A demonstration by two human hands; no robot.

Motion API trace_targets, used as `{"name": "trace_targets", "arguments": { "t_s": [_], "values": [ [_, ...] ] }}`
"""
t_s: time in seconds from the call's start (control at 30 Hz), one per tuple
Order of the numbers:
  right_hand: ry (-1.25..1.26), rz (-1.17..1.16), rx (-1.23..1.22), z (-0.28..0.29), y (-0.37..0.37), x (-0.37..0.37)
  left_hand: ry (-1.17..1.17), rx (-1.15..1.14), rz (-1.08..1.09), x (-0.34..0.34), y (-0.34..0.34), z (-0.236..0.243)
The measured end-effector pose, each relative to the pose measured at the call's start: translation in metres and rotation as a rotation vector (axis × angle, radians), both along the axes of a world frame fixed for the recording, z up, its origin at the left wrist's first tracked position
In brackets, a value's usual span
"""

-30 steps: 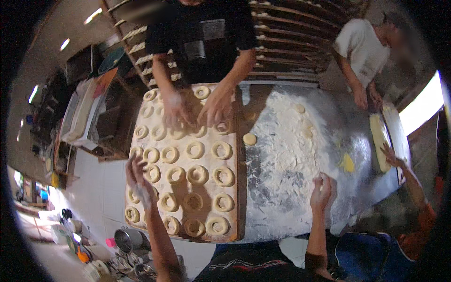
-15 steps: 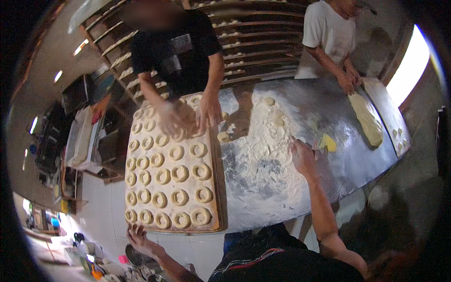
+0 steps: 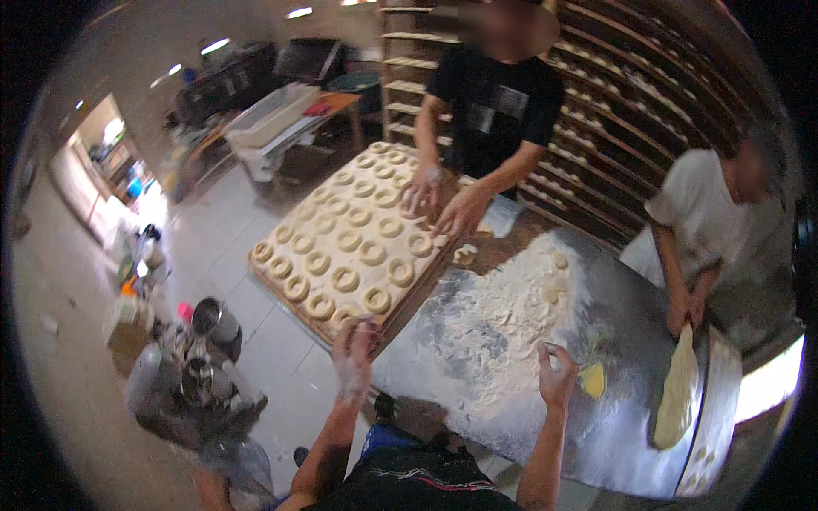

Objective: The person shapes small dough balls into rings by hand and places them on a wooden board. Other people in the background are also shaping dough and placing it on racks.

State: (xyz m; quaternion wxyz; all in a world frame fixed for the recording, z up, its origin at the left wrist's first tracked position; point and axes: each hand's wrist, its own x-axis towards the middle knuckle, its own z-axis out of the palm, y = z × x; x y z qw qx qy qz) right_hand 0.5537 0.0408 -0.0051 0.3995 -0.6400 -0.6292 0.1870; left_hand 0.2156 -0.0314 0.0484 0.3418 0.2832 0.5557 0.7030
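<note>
black top (image 3: 409, 499); thin wavy red-and-white lines (image 3: 430, 479) across it; blue lower garment (image 3: 388, 439); forearms (image 3: 540, 456) bare; left hand (image 3: 354, 353) powdery

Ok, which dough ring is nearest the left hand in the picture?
The dough ring at the near corner of the board, partly hidden by the left hand; that hand overlaps no other ring.

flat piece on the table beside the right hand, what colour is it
The flat piece is yellow, showing best in the head view.
</note>
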Motion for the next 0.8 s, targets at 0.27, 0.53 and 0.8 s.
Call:
{"name": "trace_targets", "arguments": {
  "t_s": [0.27, 0.53, 0.8],
  "values": [
    [-0.506, 0.271, -0.049, -0.002, 0.035, 0.007, 0.104, -0.112, -0.058, 0.045, -0.056, -0.009],
    [-0.491, 0.289, -0.097, -0.013, 0.05, 0.005, 0.087, -0.226, 0.157, 0.023, -0.111, -0.023],
    [-0.72, 0.376, -0.029, -0.024, 0.034, -0.001, 0.118, -0.244, 0.263, 0.001, -0.126, -0.022]
  ]
}}
